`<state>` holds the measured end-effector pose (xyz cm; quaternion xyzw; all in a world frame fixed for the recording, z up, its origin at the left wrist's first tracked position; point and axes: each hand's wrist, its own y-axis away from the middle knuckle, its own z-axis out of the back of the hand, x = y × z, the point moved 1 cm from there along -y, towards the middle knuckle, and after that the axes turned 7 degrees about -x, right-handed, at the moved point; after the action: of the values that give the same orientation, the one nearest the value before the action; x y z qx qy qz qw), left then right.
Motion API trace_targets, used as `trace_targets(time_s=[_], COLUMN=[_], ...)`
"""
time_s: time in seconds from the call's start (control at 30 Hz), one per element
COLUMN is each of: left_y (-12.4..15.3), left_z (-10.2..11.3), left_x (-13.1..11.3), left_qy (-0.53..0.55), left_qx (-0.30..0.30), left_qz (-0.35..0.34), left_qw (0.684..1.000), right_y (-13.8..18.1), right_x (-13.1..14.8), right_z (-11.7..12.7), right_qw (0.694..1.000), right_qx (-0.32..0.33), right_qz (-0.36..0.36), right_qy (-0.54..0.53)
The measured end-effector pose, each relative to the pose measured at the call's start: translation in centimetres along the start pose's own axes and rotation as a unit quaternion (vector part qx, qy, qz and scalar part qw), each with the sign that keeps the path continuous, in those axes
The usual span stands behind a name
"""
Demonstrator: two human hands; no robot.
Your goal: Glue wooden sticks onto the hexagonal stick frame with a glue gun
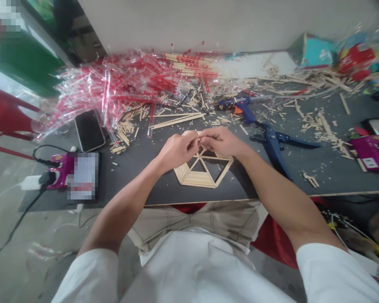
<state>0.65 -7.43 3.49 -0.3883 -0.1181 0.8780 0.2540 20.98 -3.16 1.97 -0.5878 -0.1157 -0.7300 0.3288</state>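
A hexagonal frame of pale wooden sticks (197, 179) lies flat on the dark table, with spokes crossing at its middle. Layered sticks fill its left and lower-left sections, while the lower-right ones show the table through. My left hand (181, 148) is over the frame's upper left, fingers curled in a pinch. Against it, at the upper side, my right hand (219, 139) pinches too, with fingertips touching or nearly touching those of the left. Whatever the fingertips hold is small and mostly hidden by them. Both hands cover the frame's far part.
Beyond the hands lie loose sticks (178, 121), a blue glue gun (244, 107) and blue cutters (274, 145). Red-and-clear wrappers (123, 84) heap at the back left. Two phones, a black one (89, 130) among them, and a purple power strip (60, 170) sit left. Stick scraps (324, 126) scatter right.
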Motion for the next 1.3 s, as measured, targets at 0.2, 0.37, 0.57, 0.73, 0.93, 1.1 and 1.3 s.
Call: trace_targets(time_s=[0.2, 0.37, 0.57, 0.73, 0.93, 1.1, 1.3], left_y=[-0.7, -1.0, -1.2, -1.2, -0.8, -0.4, -0.4], left_z=[0.3, 1.2, 2.5, 2.3, 1.6, 1.1, 1.0], left_x=[0.8, 3.3, 6.9, 7.7, 4.2, 3.5, 3.4], left_qy=[0.044, 0.069, -0.015, -0.05, -0.099, -0.1, -0.123], left_qx=[-0.037, -0.132, -0.265, -0.269, -0.055, 0.081, 0.097], left_qz=[0.046, 0.138, 0.126, 0.109, -0.045, -0.087, -0.033], left_qw=[0.997, 0.979, 0.956, 0.956, 0.993, 0.988, 0.987], right_y=[0.0, 0.1, -0.1, -0.3, -0.3, -0.1, -0.2], right_x=[0.2, 0.0, 0.0, -0.2, -0.8, 0.2, 0.7], right_z=[0.0, -0.3, -0.1, 0.7, 0.7, 0.2, -0.2], right_qw=[0.999, 0.994, 0.994, 0.98, 0.952, 0.943, 0.915], right_qx=[0.007, -0.009, -0.06, -0.17, -0.116, -0.038, -0.023], right_qz=[0.008, 0.006, -0.033, 0.011, 0.081, 0.079, 0.064], right_qy=[-0.052, -0.106, -0.088, 0.098, 0.271, 0.322, 0.397])
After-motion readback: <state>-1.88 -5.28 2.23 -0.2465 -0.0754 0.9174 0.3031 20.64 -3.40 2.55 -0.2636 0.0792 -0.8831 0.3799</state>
